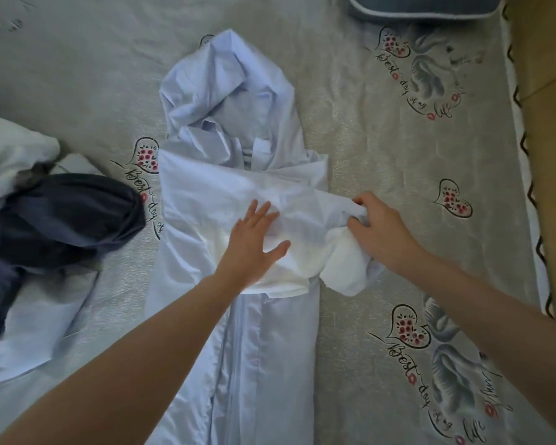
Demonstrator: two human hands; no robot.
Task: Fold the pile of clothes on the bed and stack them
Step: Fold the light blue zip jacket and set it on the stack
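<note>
Pale blue shirt (238, 194) mid-bed, lower hem cut off by frame. Left hand (254, 242) flat, fingers spread, pressing folded sleeve. Right hand (382, 229) pinching sleeve end; fingertips hidden in cloth. Unfolded pile (45, 213) at left edge, partly cropped. Bare bedsheet (414, 194) on right.

The dark garment (55, 220) and pale clothes (10, 162) are being cropped at the bed's left edge; the grey cushion (424, 6) is being cut off at the top.

Shirt (238, 194) mid-bed (382, 162), clothes pile (45, 220) to its left, pillow (424, 6) behind-right.
</note>
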